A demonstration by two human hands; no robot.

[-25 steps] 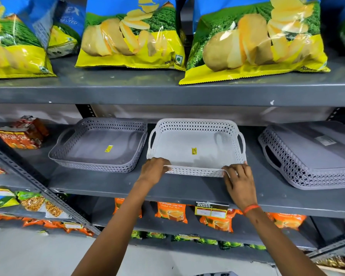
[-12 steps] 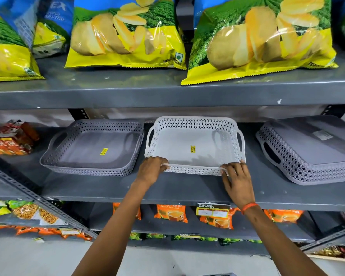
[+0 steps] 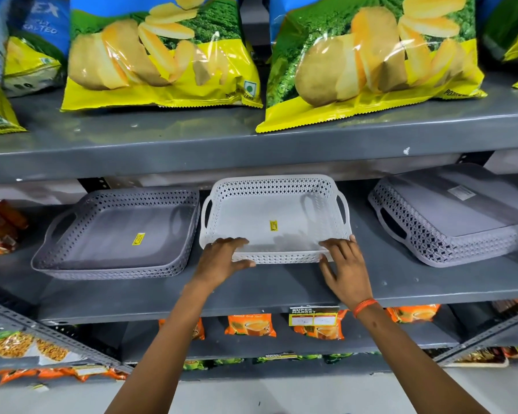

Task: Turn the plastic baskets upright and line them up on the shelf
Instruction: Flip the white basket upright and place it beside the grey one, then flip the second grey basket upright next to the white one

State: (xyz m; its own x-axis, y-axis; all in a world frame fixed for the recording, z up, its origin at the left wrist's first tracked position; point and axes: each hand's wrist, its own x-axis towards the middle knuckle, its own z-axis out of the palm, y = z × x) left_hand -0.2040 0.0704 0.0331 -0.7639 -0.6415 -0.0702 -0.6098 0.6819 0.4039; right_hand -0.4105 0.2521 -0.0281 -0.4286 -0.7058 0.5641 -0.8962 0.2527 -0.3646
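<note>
Three plastic baskets sit on the grey middle shelf (image 3: 281, 289). A white basket (image 3: 274, 216) stands upright in the middle, a yellow sticker on its floor. My left hand (image 3: 223, 259) grips its front rim at the left corner. My right hand (image 3: 346, 264) rests against the front right corner, fingers spread over the rim. Left of it a grey basket (image 3: 117, 234) is upright too. On the right a second grey basket (image 3: 458, 213) lies upside down, its flat bottom with a white label facing up.
Large chip bags (image 3: 162, 52) fill the upper shelf (image 3: 192, 147), which overhangs the baskets. Orange snack packs (image 3: 0, 225) lie at the shelf's far left. Orange packets (image 3: 250, 324) and a price tag (image 3: 313, 315) hang on the lower shelf.
The white basket has slid a little deeper onto the shelf, both hands staying at its front rim. The camera view has shifted slightly.
</note>
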